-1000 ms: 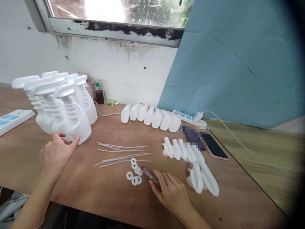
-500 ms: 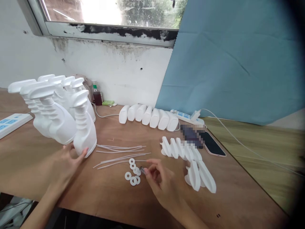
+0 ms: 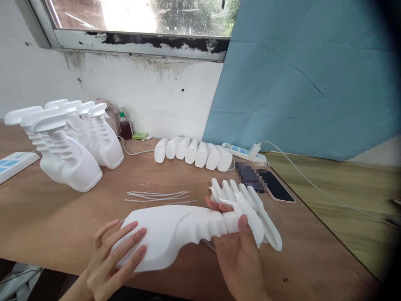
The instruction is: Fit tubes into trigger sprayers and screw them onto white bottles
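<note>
A white spray bottle [image 3: 156, 234] lies sideways across the front of the table, held between both hands. My left hand [image 3: 115, 259] cups its base, fingers spread over the body. At the neck, my right hand [image 3: 238, 255] grips the ribbed collar [image 3: 231, 222] between thumb and fingers. The bottle's trigger head [image 3: 249, 219] points right, overlapping several white plastic head pieces [image 3: 265, 221] behind it. A thin metallic thing [image 3: 208, 246] shows beneath the neck by my right hand; I cannot make out its kind. Thin clear tubes [image 3: 156, 195] lie just beyond the bottle.
Several white spray bottles [image 3: 78, 163] stand upright at the left. White plastic covers [image 3: 200, 154] form a row near the wall. To the right are a phone [image 3: 280, 188] and a power strip [image 3: 244, 154]. Another power strip [image 3: 17, 165] sits far left.
The nearest standing spray bottle has been brought forward and turned on its side. My right hand has moved from the white washers to its collar; the bottle now hides the washers.
</note>
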Available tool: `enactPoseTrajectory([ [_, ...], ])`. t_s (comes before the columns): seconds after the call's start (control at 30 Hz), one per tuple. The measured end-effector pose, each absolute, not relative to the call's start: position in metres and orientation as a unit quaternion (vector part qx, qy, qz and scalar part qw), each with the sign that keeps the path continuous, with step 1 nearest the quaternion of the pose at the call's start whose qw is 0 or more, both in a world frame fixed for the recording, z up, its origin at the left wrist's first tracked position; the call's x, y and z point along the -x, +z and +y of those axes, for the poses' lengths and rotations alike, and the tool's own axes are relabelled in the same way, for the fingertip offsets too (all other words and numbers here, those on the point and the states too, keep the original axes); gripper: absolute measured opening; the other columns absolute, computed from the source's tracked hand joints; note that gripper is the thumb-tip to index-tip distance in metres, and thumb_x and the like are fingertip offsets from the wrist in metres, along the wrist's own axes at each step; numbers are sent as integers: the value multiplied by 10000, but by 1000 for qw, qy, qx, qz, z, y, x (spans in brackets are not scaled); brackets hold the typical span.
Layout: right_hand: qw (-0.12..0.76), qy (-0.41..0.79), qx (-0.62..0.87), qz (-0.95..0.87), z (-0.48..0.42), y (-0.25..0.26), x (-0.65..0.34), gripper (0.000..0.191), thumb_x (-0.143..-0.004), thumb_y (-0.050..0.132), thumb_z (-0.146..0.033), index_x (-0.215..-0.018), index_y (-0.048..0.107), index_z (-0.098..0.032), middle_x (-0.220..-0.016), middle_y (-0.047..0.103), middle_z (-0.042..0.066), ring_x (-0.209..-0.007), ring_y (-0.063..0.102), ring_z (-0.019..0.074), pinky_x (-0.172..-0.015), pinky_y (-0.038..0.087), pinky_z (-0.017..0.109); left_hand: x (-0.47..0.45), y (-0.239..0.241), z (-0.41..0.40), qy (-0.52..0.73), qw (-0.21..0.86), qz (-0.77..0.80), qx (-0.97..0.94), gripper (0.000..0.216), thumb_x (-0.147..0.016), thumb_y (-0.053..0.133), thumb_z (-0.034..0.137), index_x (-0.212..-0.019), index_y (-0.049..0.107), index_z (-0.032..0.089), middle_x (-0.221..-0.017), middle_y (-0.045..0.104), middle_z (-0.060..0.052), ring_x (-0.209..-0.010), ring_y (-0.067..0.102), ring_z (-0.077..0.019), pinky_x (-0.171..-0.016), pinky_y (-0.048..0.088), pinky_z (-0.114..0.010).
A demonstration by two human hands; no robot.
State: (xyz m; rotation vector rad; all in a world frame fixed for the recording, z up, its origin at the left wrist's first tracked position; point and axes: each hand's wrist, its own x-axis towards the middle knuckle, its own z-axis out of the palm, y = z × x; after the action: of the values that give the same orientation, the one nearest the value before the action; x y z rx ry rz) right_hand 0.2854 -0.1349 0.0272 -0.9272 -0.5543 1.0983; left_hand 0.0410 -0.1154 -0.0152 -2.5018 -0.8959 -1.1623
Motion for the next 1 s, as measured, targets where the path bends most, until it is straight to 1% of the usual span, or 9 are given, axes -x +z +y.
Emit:
enactPoseTrajectory([
  [0.13, 744, 471, 436, -185, -138, 34, -286, 199, -764, 526, -422, -723, 512, -228, -908, 688, 28, -922, 618, 207, -707, 513, 355, -49, -15, -110, -416, 26, -263, 870, 419, -794, 521, 405, -1187, 400, 329, -1087, 613, -67, -1137, 475, -272, -935, 335, -556],
  [0.27, 774, 431, 413, -212, -142, 32, -291, 197, -750, 548, -396, -669, 490, -225, -830, 689, 5, -901, 623, 201, -730, 505, 355, -52, -17, -109, -431, -99, -255, 860, 571, -721, 594, 401, -1238, 377, 291, -1082, 616, -88, -1002, 574, -276, -818, 476, -429],
  [0.43, 754, 477, 322, -317, -147, 33, -301, 312, -700, 567, -484, -574, 434, -232, -553, 589, -30, -694, 627, 181, -768, 493, 385, -62, -20, -119, -299, -599, -423, 610, 522, -791, 351, 583, -1054, 578, 193, -726, 676, -71, -603, 642, -231, -500, 513, -328],
  [0.53, 755, 467, 335, -316, -144, 36, -303, 298, -754, 478, -486, -604, 405, -240, -520, 489, -52, -539, 556, 144, -676, 509, 371, -68, -17, -120, -196, -736, -415, 497, 707, -766, 217, 685, -962, 638, 152, -671, 661, -102, -550, 631, -247, -449, 498, -357],
  [0.63, 783, 422, 378, -255, -138, 38, -305, 244, -788, 432, -432, -643, 397, -239, -544, 425, -60, -522, 516, 123, -692, 506, 358, -68, -11, -120, -225, -740, -419, 476, 815, -766, 33, 693, -1202, 489, 177, -765, 662, -117, -586, 642, -240, -466, 507, -360],
  [0.7, 796, 399, 398, -222, -134, 36, -306, 214, -800, 431, -402, -665, 410, -236, -571, 433, -58, -571, 531, 121, -756, 497, 360, -66, -8, -122, -290, -712, -391, 506, 831, -736, 48, 730, -1304, 349, 205, -959, 634, -135, -790, 643, -266, -606, 530, -398],
  [0.83, 789, 401, 413, -215, -129, 29, -306, 200, -813, 428, -377, -670, 442, -238, -574, 482, -72, -606, 561, 111, -791, 497, 343, -66, -5, -125, -407, -530, -385, 637, 806, -619, 565, 644, -1284, 339, 248, -1287, 431, -120, -1136, 454, -309, -882, 441, -436],
  [0.9, 781, 427, 411, -199, -129, 25, -304, 192, -804, 449, -381, -677, 455, -237, -573, 508, -78, -611, 581, 108, -779, 509, 328, -68, -3, -126, -412, -462, -440, 651, 631, -620, 655, 497, -1156, 458, 230, -1181, 521, -111, -1054, 513, -284, -833, 473, -389],
  [1.0, 772, 478, 399, -130, -129, 23, -300, 184, -772, 506, -390, -692, 465, -230, -570, 531, -80, -633, 616, 109, -723, 529, 292, -70, 0, -127, -394, -444, -482, 645, 461, -597, 652, 493, -934, 561, 194, -843, 632, -57, -729, 596, -208, -601, 509, -281],
])
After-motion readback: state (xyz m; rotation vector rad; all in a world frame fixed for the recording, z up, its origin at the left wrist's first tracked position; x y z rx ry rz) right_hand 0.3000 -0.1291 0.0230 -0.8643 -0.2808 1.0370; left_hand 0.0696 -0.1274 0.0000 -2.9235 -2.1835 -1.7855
